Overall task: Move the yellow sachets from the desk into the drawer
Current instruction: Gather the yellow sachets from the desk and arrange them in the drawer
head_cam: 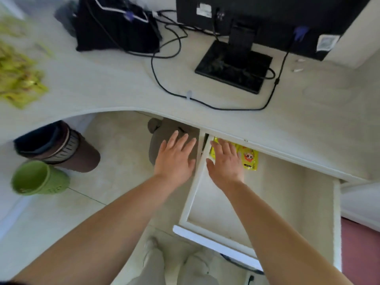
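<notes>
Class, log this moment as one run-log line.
right hand: open, flat on yellow sachets in drawer | left hand: open, empty | sachet pile on desk

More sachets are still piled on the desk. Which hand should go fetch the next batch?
Probably the left hand. It is open and empty, outside the drawer, on the side nearer the pile of sachets at the desk's far left. The right hand rests on the sachets in the drawer.
</notes>
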